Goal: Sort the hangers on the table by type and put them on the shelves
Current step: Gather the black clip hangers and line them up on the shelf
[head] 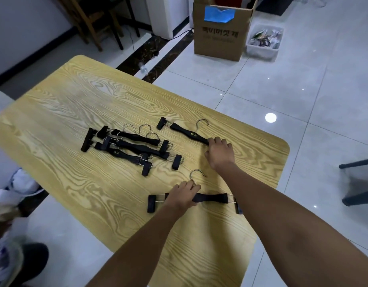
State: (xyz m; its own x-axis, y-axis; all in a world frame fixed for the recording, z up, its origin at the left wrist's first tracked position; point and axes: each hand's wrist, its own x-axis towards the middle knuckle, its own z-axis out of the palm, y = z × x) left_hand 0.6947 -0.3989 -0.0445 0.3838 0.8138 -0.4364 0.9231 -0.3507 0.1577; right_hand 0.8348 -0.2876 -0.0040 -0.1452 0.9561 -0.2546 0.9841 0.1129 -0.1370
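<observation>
**Two hands, two hangers**

The big yellow wooden table point(75, 104) holds all the hangers. A pile of hangers point(129, 146) lies well off to the left of both hands, and the left hand looks a bit nearer to it. No shelf shows here.

The far hanger point(189, 135) is black. Its long bar runs away from the right hand point(219, 152), up and to the left. The right hand's fingers curl around the bar's near end and hide the clip there.

The near hanger point(212, 198) lies sideways under the left hand point(184, 196). That hand's fingers wrap over the bar on the left side, by the hook. The bar sticks out to the right of the grip, and one clip pokes out to the left.

All the hangers look the same: black bar, silver hook, a black clip on each end. I think lifting both comes next.
</observation>
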